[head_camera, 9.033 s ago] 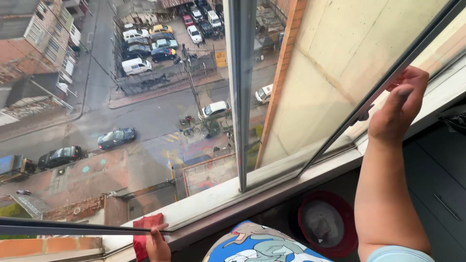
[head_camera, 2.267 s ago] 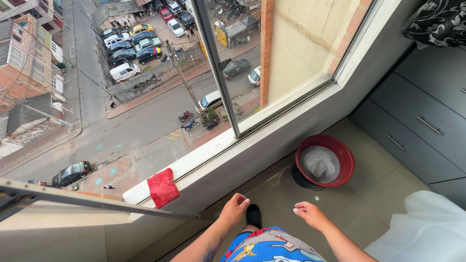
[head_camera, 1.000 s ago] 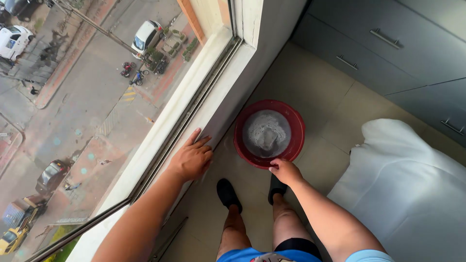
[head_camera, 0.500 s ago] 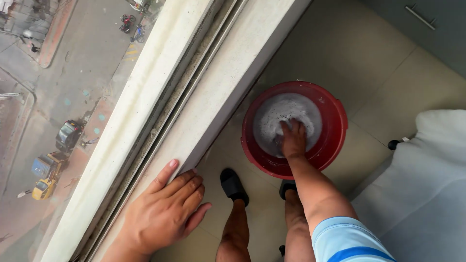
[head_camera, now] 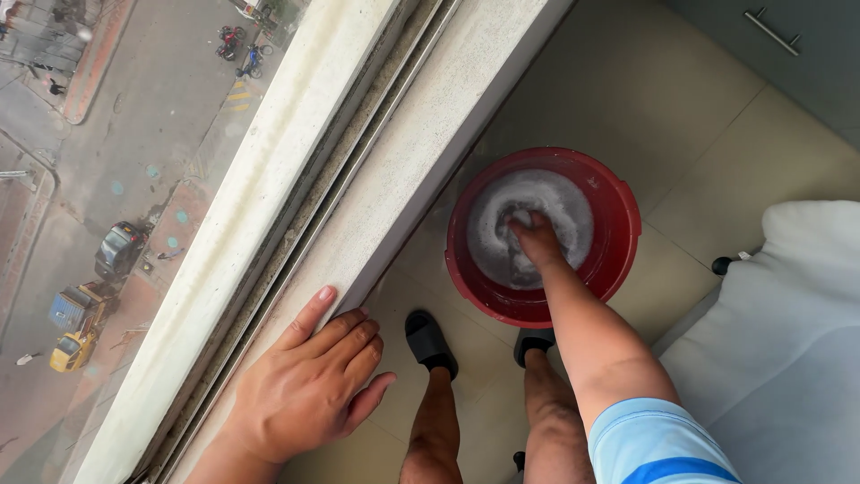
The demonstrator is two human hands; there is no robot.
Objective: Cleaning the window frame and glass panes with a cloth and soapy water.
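The right hand [head_camera: 537,240] is plunged into the foamy water of the red bucket [head_camera: 618,193] on the tiled floor [head_camera: 681,99] (whether its fingers grip anything cannot be told). The left hand [head_camera: 309,385] rests flat and empty on the window sill [head_camera: 421,134].

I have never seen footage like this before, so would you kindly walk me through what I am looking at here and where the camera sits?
The camera is worn on a person's head and looks straight down, so you see their own arms, legs and feet. There is no machine, only two bare hands. The left hand lies flat, fingers spread, on the pale window sill, beside the sliding track of the window. Through the glass you see a street far below, with vehicles. The right hand reaches down into a red bucket on the tiled floor; its fingers dip into grey, foamy water, and what they hold, if anything, is hidden. The feet wear dark sandals. A white covered shape is at the right, with grey drawers at the top.
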